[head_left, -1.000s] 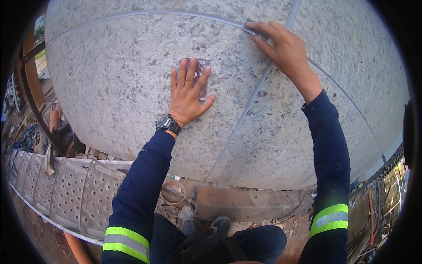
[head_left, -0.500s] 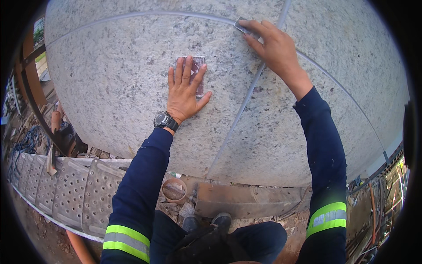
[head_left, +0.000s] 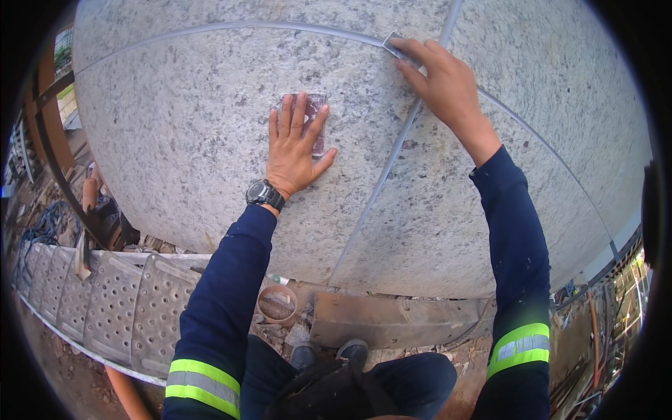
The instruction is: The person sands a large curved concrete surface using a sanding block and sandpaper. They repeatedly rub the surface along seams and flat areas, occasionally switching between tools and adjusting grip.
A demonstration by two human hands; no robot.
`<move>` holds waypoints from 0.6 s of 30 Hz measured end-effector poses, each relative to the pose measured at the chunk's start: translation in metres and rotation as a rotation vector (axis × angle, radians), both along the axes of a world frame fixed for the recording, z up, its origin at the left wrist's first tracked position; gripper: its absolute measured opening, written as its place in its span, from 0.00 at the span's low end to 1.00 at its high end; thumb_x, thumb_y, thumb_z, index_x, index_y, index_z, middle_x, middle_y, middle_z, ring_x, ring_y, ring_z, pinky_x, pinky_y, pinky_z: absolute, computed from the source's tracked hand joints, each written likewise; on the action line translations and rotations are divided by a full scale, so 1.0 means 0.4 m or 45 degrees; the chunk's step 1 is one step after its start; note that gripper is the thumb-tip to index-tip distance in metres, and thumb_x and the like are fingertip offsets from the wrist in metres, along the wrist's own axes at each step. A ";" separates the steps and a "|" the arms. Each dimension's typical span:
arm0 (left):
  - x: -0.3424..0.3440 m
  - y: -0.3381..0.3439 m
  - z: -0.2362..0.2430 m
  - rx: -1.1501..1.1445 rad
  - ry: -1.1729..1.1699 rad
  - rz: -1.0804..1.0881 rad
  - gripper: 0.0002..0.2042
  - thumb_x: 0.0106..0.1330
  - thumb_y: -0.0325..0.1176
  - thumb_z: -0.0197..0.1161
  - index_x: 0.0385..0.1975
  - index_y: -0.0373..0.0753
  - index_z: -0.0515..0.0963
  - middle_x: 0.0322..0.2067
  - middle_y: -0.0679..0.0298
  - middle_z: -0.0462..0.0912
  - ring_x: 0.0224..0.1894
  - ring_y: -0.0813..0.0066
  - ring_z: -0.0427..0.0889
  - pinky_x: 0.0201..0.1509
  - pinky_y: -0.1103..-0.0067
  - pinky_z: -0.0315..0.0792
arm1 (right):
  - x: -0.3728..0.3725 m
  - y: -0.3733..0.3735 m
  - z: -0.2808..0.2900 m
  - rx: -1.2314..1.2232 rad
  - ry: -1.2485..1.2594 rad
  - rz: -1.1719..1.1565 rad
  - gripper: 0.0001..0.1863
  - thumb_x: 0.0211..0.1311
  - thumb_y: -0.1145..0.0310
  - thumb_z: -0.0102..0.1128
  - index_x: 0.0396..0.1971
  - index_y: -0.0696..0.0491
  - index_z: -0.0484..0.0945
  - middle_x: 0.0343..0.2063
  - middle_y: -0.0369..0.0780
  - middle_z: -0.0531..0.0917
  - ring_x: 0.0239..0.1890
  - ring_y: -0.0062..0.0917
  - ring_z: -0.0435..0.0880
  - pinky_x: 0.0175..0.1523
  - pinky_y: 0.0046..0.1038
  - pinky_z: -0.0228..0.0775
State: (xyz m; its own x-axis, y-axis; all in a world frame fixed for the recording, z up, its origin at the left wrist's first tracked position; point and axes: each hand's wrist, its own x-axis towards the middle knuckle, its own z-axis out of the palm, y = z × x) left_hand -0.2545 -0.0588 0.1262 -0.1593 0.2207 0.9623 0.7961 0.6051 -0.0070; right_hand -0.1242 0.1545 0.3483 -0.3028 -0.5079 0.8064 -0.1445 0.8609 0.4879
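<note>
A speckled grey stone wall [head_left: 182, 133] of large slabs fills the view, with grey sealed joints [head_left: 381, 185] between the slabs. My left hand [head_left: 294, 150] lies flat on the stone, fingers spread, pressing a small clear plastic piece [head_left: 316, 122] against it. My right hand [head_left: 441, 80] reaches up where two joints cross and pinches a small flat grey tool [head_left: 393, 40], its edge laid on the joint. I wear dark blue sleeves with yellow reflective bands and a black wristwatch [head_left: 264, 194].
Perforated metal scaffold planks [head_left: 105, 301] run below on the left. A small round container [head_left: 277, 304] and a rusty steel plate [head_left: 392, 318] lie at the wall's foot by my shoes [head_left: 329, 352]. Pipes and debris sit at the left and right edges.
My right hand has slid up along the joint with the tool. My left hand has shifted slightly up on the stone, still flat over the clear piece.
</note>
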 end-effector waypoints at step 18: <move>-0.006 0.003 0.000 0.012 0.016 -0.039 0.43 0.68 0.56 0.66 0.83 0.57 0.58 0.85 0.53 0.42 0.87 0.48 0.36 0.86 0.50 0.32 | 0.013 0.022 0.003 -0.105 -0.114 0.018 0.18 0.72 0.60 0.68 0.60 0.40 0.85 0.47 0.36 0.90 0.45 0.30 0.89 0.51 0.30 0.81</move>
State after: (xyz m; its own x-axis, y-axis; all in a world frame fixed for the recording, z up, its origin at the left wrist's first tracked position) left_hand -0.2570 -0.0577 0.1260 -0.1403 0.2165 0.9662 0.8139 0.5808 -0.0119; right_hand -0.1190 0.1632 0.3495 -0.3687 -0.4457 0.8157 -0.1964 0.8951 0.4003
